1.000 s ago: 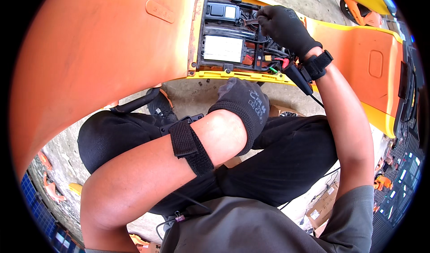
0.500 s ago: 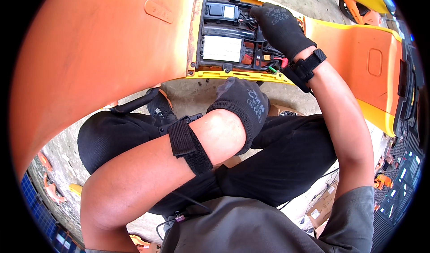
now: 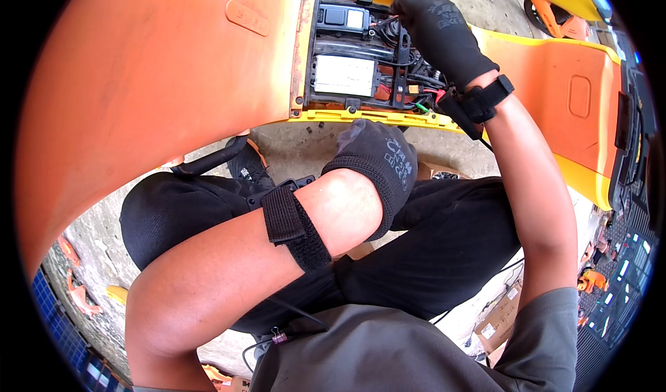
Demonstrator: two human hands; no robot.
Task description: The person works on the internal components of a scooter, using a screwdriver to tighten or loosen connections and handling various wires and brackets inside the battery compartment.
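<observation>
An orange scooter-like body with yellow trim (image 3: pixel 326 116) has an uncovered bay holding a black box with a pale label (image 3: pixel 338 19), a white-labelled module (image 3: pixel 344 75) and tangled wires (image 3: pixel 416 69). My right hand (image 3: pixel 440 35), in a black glove, is over the bay's far right corner. Its fingertips are pinched beside thin wires; what they grip is too small to make out. My left hand (image 3: pixel 380 157), gloved too, is closed just below the bay's near yellow edge. A dark tip shows beside it, but its fingers are mostly turned away.
An orange seat-like panel (image 3: pixel 581 100) extends to the right, and a large orange panel (image 3: pixel 159 66) fills the left. A black bar (image 3: pixel 208 157) hangs under the body near my knee. Cardboard boxes (image 3: pixel 501 319) lie on the floor at lower right.
My right hand has lifted slightly away from the bay toward the far edge, uncovering more wires and a black bracket. The left hand has stayed almost still.
</observation>
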